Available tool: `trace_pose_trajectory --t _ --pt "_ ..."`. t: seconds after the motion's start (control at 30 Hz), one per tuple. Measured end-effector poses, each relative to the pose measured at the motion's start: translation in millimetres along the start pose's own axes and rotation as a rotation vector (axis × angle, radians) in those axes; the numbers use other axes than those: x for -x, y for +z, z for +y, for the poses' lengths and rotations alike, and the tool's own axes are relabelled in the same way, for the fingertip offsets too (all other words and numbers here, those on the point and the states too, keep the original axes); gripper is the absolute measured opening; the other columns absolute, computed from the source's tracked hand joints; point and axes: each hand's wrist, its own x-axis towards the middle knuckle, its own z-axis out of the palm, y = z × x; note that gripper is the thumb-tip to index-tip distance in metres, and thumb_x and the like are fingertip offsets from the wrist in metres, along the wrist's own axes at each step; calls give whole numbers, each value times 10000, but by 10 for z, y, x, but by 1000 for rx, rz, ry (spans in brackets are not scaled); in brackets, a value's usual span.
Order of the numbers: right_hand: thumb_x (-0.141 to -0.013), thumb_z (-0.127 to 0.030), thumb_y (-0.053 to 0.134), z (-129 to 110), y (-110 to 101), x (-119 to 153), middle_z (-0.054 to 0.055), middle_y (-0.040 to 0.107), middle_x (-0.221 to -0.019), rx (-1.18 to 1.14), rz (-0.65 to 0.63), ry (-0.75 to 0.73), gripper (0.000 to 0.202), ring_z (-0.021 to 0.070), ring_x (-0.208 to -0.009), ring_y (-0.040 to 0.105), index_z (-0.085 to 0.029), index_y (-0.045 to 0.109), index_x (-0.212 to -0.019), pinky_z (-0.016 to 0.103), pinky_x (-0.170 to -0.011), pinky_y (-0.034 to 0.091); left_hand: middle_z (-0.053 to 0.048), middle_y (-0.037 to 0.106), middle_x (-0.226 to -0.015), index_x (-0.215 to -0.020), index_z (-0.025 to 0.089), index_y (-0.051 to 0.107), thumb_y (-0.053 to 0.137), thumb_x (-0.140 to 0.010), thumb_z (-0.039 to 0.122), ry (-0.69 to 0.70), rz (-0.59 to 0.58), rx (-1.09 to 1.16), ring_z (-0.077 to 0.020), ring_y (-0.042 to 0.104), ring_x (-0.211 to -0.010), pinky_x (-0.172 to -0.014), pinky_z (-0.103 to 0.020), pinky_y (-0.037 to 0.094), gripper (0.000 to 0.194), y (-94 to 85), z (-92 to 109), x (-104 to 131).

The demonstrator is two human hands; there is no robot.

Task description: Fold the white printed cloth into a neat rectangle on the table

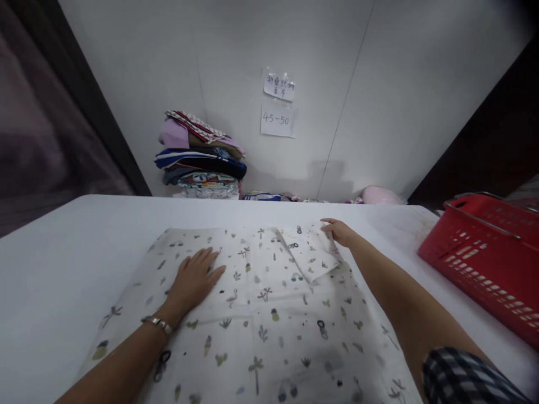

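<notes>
The left hand [197, 280] is pressing the printed cloth [269, 314] flat on the white counter [42, 269], its fingers spread open. The right hand [338, 232] is pinching the cloth's folded-over far corner between its fingers.

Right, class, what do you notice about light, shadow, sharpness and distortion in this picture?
Head view: muted light, no strong glare; soft shadows on the wall and patterned cloth; upper-right corner darkened; red basket apparently stretched by a wide lens; drapery at left soft and lacking detail; "45-50" on the lower paper legible.
</notes>
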Motion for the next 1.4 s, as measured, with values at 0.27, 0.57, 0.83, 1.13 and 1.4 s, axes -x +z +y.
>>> trace_pose_trajectory --t 0.27,0.57,0.83,1.13,1.4 --pt "-646 -155 668 134 54 -119 29 658 -784 287 231 -12 219 158 -726 608 -167 676 -864 247 -646 456 -99 453 -1444 -1323 191 519 365 -870 496 0 3 -1 -291 347 -1368 -1126 -502 246 567 7 -6 6" --pt "-748 -141 552 53 47 102 87 665 -1097 495 329 -126 322 229 -1058 590 -178 679 -1042 361 -962 425 -91 425 -1465 -1339 189 496 347 -882 500 -8 -13 -10 -279 321 -1382 -1139 -491 223 572 12 -9 7" --pt "-761 -149 537 224 67 1177 64 512 -1392 678 -287 -765 553 254 -1289 447 -263 556 -1301 450 -1068 349 -110 438 -1452 -1331 173 504 344 -877 497 15 -4 -14 -291 330 -1374 -1129 -507 233 580 -2 14 3" --pt "-798 -132 480 218 240 965 107 687 -1103 750 -95 -612 366 272 -1043 614 -185 683 -1098 437 -914 458 -102 449 -1446 -1336 177 499 348 -879 501 3 -12 -14 -299 345 -1366 -1119 -506 255 580 -7 12 -3" --pt "-746 -228 653 53 -6 208 32 627 -624 287 186 72 409 130 -529 531 -79 634 -1126 237 -498 433 -98 445 -1450 -1339 185 492 334 -890 500 3 4 -35 -283 336 -1373 -1128 -496 243 570 -4 18 6"
